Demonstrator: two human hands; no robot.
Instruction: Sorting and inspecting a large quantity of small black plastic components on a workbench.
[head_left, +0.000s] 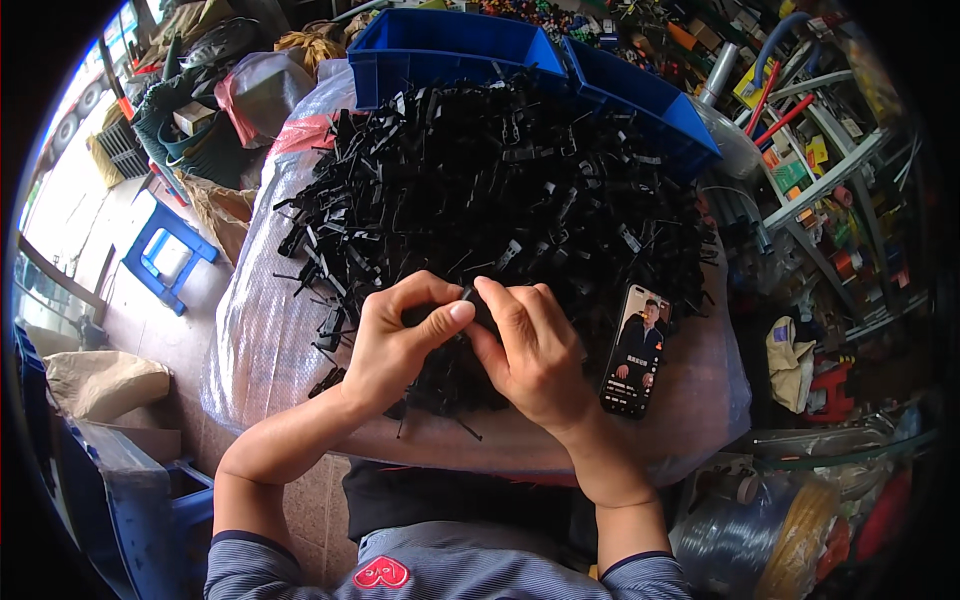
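Both my hands meet over the near edge of a big heap of small black plastic parts [470, 190], several with thin stalks sticking out. My left hand [405, 335] has its thumb and fingers closed on a small black plastic part [468, 297]. From the other side, my right hand [530, 350] pinches the same dark part between thumb and forefinger. Most of that part is hidden by my fingers, so its exact kind does not show. To the right of my right hand lies a phone [636, 350] with its screen lit.
The heap rests on a white woven sack [250, 340]. Two blue bins [455, 45] stand behind it. At left are a blue stool [168, 250] and a brown sack [105, 385]. A metal rack [825, 180] with mixed goods fills the right, above wrapped coils [755, 535].
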